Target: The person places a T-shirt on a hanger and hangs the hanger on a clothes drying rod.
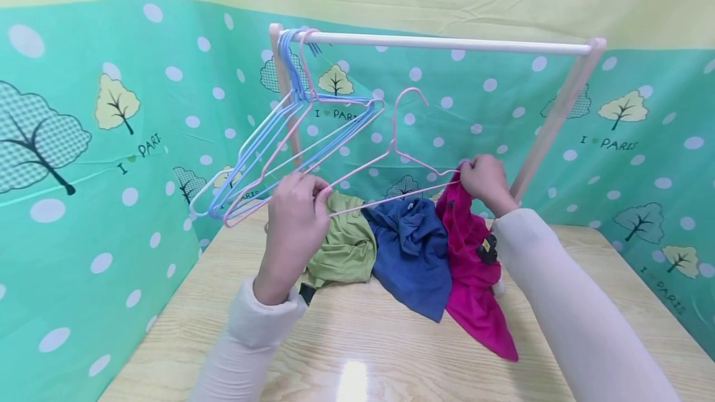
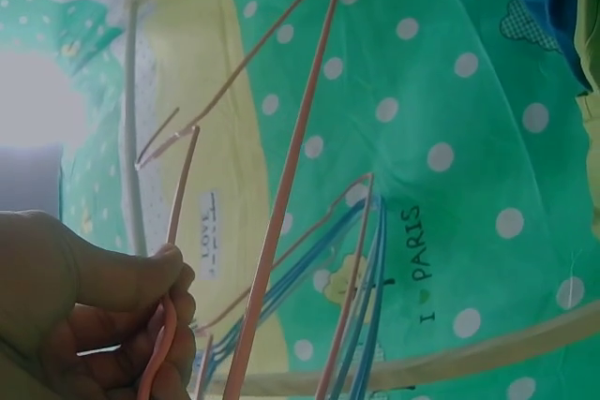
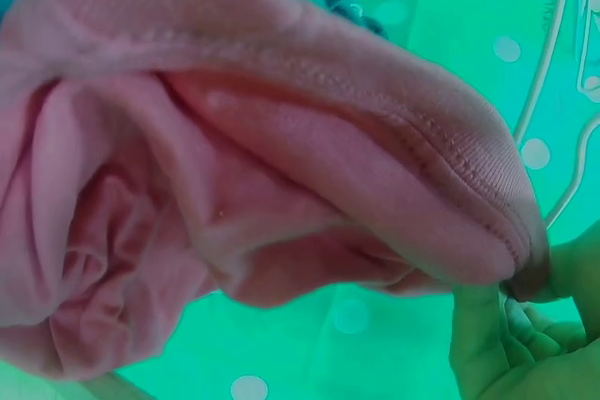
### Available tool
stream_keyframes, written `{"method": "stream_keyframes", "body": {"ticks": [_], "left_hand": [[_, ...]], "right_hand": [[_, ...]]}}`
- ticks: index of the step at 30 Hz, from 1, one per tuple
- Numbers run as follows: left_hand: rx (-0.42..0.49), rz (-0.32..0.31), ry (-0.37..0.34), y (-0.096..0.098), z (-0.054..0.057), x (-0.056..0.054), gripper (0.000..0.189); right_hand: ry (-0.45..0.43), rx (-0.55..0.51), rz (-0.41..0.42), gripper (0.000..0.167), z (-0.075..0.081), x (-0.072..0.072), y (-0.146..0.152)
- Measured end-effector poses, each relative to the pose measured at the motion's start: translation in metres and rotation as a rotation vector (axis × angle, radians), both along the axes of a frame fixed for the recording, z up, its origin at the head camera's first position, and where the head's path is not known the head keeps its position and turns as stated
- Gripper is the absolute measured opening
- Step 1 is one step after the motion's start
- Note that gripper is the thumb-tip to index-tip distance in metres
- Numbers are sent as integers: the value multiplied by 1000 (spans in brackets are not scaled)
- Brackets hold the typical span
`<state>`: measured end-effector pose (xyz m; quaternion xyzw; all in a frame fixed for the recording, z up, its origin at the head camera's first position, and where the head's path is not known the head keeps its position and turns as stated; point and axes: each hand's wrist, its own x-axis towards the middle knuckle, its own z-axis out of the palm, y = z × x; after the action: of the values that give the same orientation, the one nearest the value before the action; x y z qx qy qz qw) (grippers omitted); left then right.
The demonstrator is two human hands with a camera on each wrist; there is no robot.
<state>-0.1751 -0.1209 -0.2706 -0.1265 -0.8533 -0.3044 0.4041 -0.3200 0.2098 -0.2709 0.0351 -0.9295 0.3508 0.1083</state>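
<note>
My left hand (image 1: 296, 222) pinches the left arm of a pink wire hanger (image 1: 363, 174), whose hook points up. In the left wrist view, thumb and fingers close round the pink hanger's wire (image 2: 181, 189). Up at the right, my right hand (image 1: 485, 182) grips the edge of a magenta garment (image 1: 475, 265), which hangs down to the table. The hanger's right end meets the cloth by these fingers; whether it is inside cannot be told. The right wrist view shows the garment's stitched, ribbed band (image 3: 441, 147) held between thumb and fingers (image 3: 478, 334).
Several blue, pink and white hangers (image 1: 296, 104) hang at the left of a white rail (image 1: 447, 43) on wooden posts (image 1: 558, 116). A green garment (image 1: 346, 247) and a blue garment (image 1: 413, 259) lie on the wooden table (image 1: 313, 352). A patterned cloth (image 1: 128, 234) surrounds it.
</note>
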Motion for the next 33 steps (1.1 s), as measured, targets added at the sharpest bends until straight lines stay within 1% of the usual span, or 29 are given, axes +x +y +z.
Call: {"method": "stream_keyframes", "body": {"ticks": [3, 11, 16, 24, 29, 33], "left_hand": [[7, -5, -16, 6, -4, -2, 5], [11, 16, -53, 23, -15, -9, 5], [28, -1, -85, 29, -18, -10, 5], [49, 2, -157, 34, -21, -11, 5], [46, -1, -147, 36, -22, -11, 5], [39, -1, -125, 38, -23, -12, 4]], "right_hand": [[19, -14, -16, 43, -1, -2, -2], [37, -34, -29, 43, 0, -1, -6], [40, -42, -41, 43, 1, 0, -6], [34, -71, -47, 38, 2, 6, -10], [40, -71, -32, 35, 5, 10, -17], [26, -90, -6, 37, 8, 15, -25]]}}
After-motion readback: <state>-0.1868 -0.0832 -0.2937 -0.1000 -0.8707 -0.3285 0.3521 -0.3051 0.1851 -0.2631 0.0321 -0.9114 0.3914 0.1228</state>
